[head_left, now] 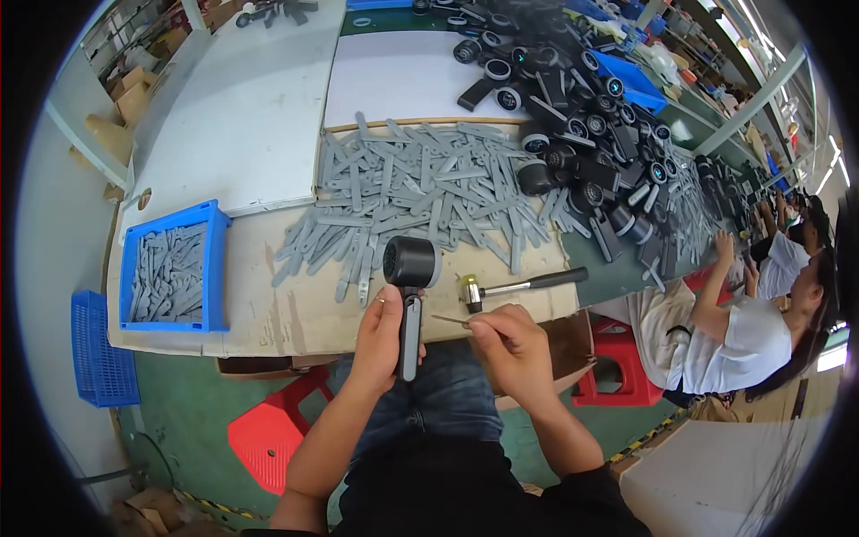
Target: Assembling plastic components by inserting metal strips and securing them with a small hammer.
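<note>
Black handheld device [412, 264] in left grip [376, 340], closed around its gray handle [411, 340], at near edge of counter [250, 295]. Counter: loose heap of gray strips [429, 183] across middle. Blue tray [215, 268], counter's left: jumbled strips inside. Blue basket [103, 358], beside counter, lower: inside not visible. Blue bin [631, 80], far right, beyond black-device pile [591, 134]: contents unclear. Hammer [510, 286] lying near right grip [519, 349]. Right grip pinching thin metal piece [450, 319], pointed toward device.
</note>
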Available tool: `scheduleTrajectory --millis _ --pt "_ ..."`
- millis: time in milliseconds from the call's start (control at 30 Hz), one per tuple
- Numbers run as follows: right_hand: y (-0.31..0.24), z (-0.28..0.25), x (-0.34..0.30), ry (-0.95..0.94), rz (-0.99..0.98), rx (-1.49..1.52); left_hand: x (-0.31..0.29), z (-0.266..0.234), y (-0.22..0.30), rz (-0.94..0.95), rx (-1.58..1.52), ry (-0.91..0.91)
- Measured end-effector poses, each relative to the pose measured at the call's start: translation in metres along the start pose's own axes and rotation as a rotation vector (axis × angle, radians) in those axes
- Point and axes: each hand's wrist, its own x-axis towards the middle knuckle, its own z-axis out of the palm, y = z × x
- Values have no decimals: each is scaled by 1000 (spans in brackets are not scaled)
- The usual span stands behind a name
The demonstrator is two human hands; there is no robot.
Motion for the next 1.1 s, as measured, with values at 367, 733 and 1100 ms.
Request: scheduleTrajectory --millis 367,733,1100 --pt "6 0 -7 13 18 -26 -10 13 0 -51 -26 -88" --pt "14 1 2 -51 -41 -71 -5 21 -3 -24 152 -48" --pt "36 10 -6 -169 356 175 -8 31 -11 -81 262 -125"
